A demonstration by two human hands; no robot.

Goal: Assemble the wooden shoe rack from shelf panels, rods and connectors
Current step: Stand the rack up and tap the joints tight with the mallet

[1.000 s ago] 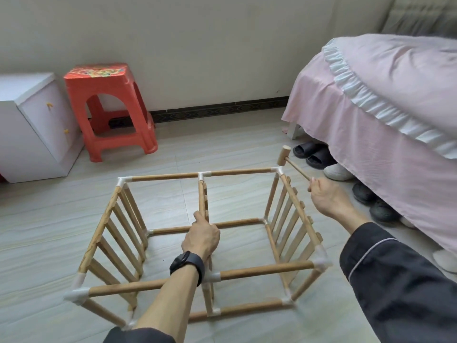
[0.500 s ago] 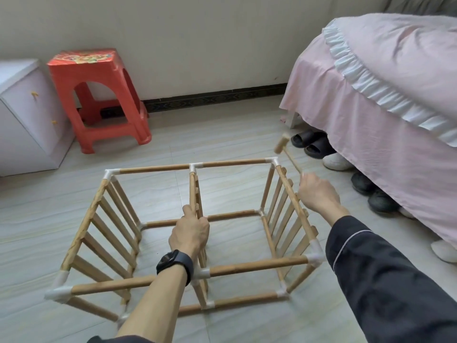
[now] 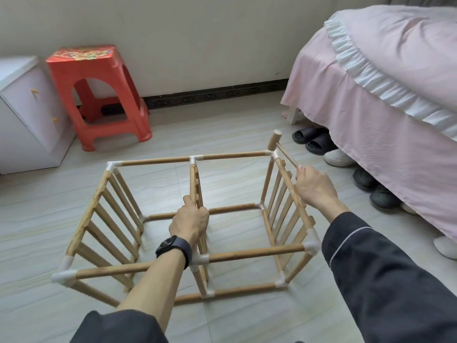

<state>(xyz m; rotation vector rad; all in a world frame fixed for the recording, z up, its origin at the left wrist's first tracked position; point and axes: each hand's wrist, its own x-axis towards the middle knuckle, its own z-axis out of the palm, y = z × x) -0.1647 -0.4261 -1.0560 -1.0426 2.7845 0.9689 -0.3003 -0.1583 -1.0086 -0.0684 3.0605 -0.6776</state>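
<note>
Clamping left hand around middle panel of shoe rack; gripping 1 mallet in right hand, 1 o'clock; stool print illegible.

We can read no text anywhere: the colourful print on top of the red stool is too blurred to make out, and the wristwatch shows a dark face.

Floor under rack, stool, shoes

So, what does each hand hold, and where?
Right hand grips the mallet by its handle end; left hand grips the middle panel by its top rail.
</note>
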